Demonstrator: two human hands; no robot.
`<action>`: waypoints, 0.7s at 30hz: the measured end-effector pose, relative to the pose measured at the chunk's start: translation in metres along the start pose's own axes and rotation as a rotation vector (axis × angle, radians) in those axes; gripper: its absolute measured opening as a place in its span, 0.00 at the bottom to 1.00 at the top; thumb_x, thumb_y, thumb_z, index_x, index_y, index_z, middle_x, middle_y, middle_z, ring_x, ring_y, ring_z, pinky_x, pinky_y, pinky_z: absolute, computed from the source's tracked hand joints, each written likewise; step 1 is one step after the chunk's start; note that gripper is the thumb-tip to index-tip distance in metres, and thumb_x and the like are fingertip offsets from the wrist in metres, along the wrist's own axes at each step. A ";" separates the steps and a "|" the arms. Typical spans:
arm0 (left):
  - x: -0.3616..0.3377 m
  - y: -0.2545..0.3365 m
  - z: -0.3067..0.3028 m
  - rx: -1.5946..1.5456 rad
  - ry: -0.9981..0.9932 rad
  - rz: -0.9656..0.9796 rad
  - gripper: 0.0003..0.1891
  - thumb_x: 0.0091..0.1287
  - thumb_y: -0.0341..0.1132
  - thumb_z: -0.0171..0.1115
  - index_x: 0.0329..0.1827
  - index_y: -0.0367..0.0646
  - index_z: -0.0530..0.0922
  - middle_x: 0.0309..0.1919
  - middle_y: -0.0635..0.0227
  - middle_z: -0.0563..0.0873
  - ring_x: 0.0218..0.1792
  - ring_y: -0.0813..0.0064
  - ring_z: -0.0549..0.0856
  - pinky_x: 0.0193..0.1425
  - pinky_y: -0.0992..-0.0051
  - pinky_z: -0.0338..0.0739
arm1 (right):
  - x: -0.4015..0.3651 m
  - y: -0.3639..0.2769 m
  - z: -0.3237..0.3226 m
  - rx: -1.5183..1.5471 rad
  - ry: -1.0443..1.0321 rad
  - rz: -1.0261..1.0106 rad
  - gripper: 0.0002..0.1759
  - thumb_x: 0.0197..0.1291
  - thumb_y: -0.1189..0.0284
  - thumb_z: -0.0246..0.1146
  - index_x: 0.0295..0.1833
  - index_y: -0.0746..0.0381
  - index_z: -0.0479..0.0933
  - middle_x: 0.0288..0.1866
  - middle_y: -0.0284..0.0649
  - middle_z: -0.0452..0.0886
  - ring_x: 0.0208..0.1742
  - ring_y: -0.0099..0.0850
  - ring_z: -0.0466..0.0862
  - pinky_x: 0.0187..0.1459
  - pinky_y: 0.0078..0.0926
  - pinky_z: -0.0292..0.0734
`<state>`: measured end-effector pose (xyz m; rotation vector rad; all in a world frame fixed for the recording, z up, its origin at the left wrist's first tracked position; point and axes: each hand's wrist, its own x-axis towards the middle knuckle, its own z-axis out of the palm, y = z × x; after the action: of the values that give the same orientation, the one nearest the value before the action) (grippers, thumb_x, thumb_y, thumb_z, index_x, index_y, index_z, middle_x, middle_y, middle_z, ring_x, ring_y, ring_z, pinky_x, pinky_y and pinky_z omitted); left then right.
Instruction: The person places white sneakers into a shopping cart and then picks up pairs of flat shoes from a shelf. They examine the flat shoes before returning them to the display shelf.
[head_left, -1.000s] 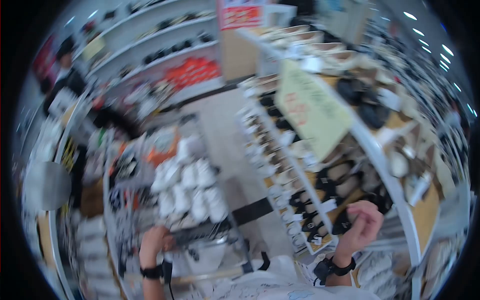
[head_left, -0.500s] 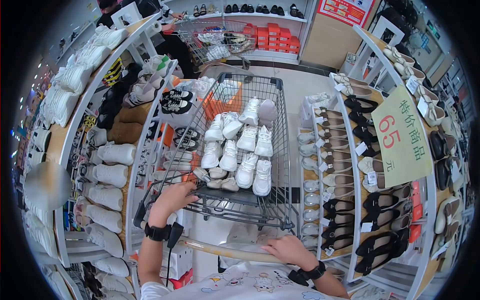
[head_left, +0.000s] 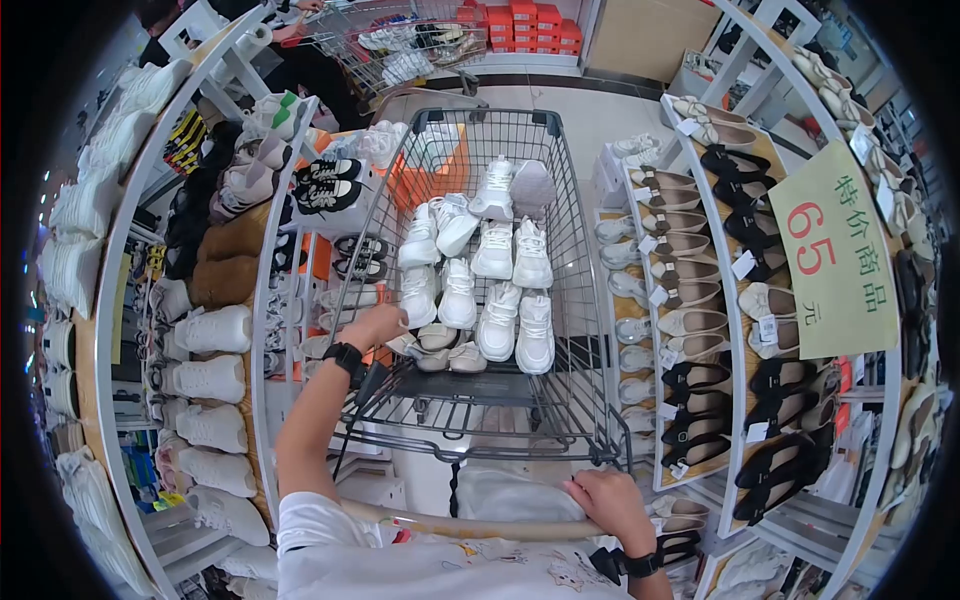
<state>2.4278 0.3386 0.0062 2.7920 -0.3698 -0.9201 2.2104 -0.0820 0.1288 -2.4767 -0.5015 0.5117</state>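
In front of me stands a grey wire shopping cart (head_left: 580,300) holding several white sneakers (head_left: 497,320) and a few smaller beige shoes (head_left: 437,337). My left hand (head_left: 372,328) reaches over the cart's left side, its fingers curled beside the nearest beige shoe; what lies under the fingertips is hidden. The pale cart handle (head_left: 480,528) runs across in front of my body. My right hand (head_left: 607,502) is closed over its right end. Dark bands circle both wrists.
Shelves of white sneakers (head_left: 212,380) line the left; racks of flat shoes (head_left: 690,320) line the right, with a yellow price sign (head_left: 835,250). Ahead are another cart (head_left: 400,45), a person's dark-clothed legs (head_left: 310,85) and orange boxes (head_left: 525,28).
My left hand has moved forward from the cart's rear edge to beside the beige shoes, fingers now curled. My right hand stays on the handle. The view has tipped down slightly.
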 end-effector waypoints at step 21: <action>0.042 -0.045 0.100 0.137 -0.061 0.050 0.25 0.45 0.43 0.74 0.47 0.48 0.78 0.46 0.66 0.78 0.55 0.61 0.73 0.59 0.65 0.70 | 0.021 0.003 0.004 -0.001 0.146 0.273 0.12 0.51 0.69 0.67 0.20 0.59 0.75 0.14 0.35 0.73 0.16 0.35 0.75 0.22 0.30 0.67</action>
<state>2.4079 0.3600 -0.1073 2.8674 -0.5280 -1.0063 2.2271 -0.0731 0.1189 -2.5745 -0.1052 0.4300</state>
